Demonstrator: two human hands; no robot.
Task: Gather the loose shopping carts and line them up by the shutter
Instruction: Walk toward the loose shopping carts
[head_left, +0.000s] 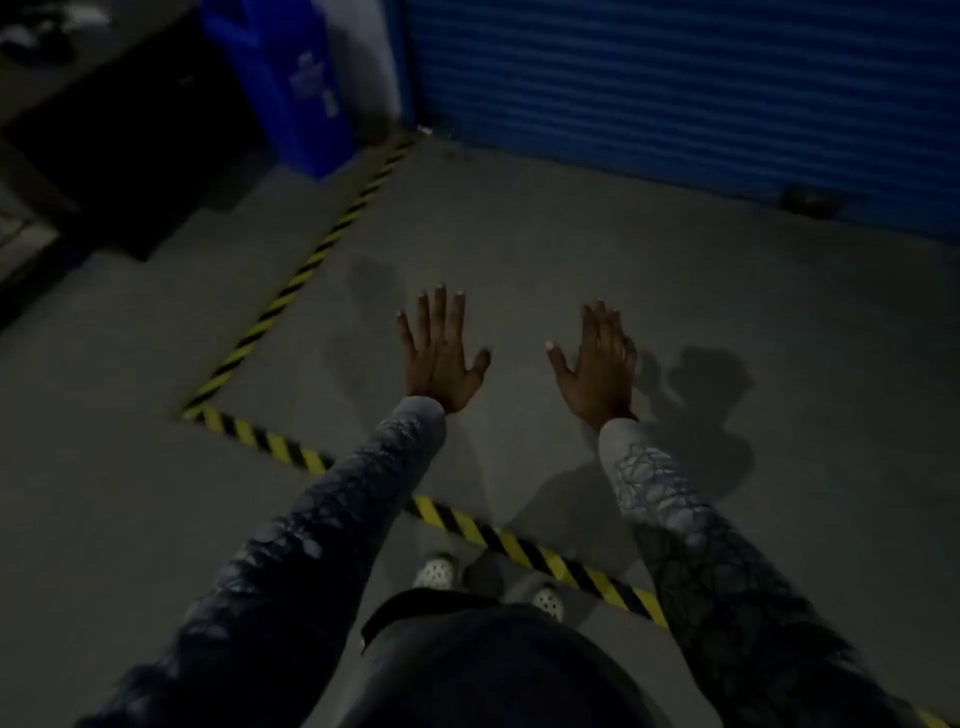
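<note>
Head view, dim light, some blur. Left hand (441, 358) and right hand (597, 364) are both held out in front of the body, palms down, with nothing under them but bare concrete floor (545, 223). The grip of each hand is apart, with fingers straight and spread, holding nothing and touching nothing. No shopping carts show anywhere in frame, so I cannot say where they stand or how many are loose. The shutter (675, 88) fills the upper right of the frame. It is blue with horizontal ribs and is down to the floor, with a small dark fitting (808, 200) at its bottom edge, perhaps a latch. Black-and-yellow hazard tape (291, 280) marks off a bay in front of it, running from the shutter's left corner down to mid-left, then across toward the lower right. Light perforated shoes (436, 571) stand on or just beside the near strip, at lower centre. A blue bin or panel (306, 88) and a dark block (130, 156) sit at upper left, outside the tape. My read is that this is the start of the job, or a gap between carts, since the taped bay holds none. The next move calls for turning away from the shutter, finding a cart and closing both hands on its handle. Then wheel it in square to the ribs, keeping clear of the bin.
</note>
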